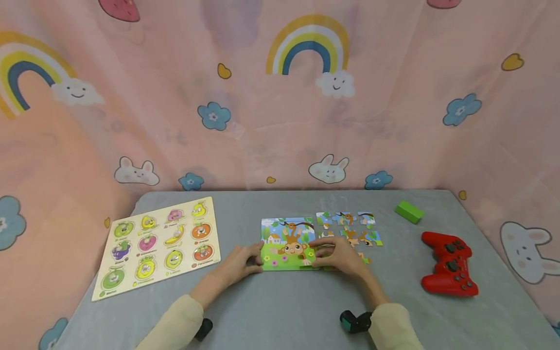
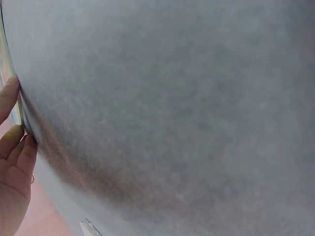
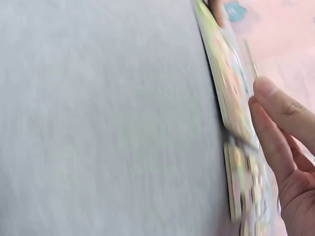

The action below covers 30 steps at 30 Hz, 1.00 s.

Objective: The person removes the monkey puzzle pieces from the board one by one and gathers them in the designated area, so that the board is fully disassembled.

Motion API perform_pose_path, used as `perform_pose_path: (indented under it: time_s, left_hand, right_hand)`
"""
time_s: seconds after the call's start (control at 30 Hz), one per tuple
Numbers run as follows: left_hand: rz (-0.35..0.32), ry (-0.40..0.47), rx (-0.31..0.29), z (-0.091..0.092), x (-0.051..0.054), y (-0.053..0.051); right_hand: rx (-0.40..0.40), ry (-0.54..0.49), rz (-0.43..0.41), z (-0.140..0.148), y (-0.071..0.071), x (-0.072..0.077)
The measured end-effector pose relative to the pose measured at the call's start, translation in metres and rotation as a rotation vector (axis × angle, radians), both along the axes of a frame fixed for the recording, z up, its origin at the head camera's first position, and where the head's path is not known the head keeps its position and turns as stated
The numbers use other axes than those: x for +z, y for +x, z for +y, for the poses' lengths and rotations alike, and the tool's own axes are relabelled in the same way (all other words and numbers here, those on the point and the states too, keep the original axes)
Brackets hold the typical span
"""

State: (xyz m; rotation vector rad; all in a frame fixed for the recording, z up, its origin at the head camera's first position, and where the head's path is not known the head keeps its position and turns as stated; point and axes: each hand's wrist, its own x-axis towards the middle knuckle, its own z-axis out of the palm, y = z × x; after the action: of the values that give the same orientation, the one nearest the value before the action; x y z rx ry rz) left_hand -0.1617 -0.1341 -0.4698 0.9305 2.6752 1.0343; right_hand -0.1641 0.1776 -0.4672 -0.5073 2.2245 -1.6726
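A monkey picture jigsaw board (image 1: 280, 250) lies flat on the table in the head view. My left hand (image 1: 238, 264) touches its left edge, thumb and fingers set apart along it; the left wrist view shows the left fingers (image 2: 25, 157) against that edge. My right hand (image 1: 343, 255) is over the board's right edge. In the right wrist view, its thumb and finger pinch a thin jigsaw piece (image 3: 251, 59), seen edge-on, above the board. Several jigsaw pieces (image 1: 350, 236) lie right of the board, some partly hidden by the right hand.
A cream fruit picture board (image 1: 159, 248) lies at the left of the grey table (image 1: 262, 311). At the right are a green block (image 1: 409, 212) and a red game controller (image 1: 450, 265). A pink patterned curtain (image 1: 262, 131) hangs behind the table.
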Motion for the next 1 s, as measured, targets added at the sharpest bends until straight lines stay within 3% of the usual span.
perform_pose_path:
  time_s: [0.17,0.33,0.73,1.0]
  left_hand:
    - [-0.013,-0.011,0.004,0.001,-0.001,0.002]
    - [-0.015,0.005,-0.008,0.001,0.000,0.003]
    - [-0.012,0.002,-0.018,0.001,0.004,0.003]
    - [-0.003,-0.012,-0.012,0.000,0.003,0.003]
  right_hand:
    - [-0.018,-0.086,-0.087,0.027,0.002,-0.005]
    - [-0.073,-0.101,-0.077,0.065,0.005,-0.007]
    - [-0.301,0.037,-0.124,0.142,0.029,0.003]
    - [-0.323,0.074,-0.054,0.154,0.035,0.002]
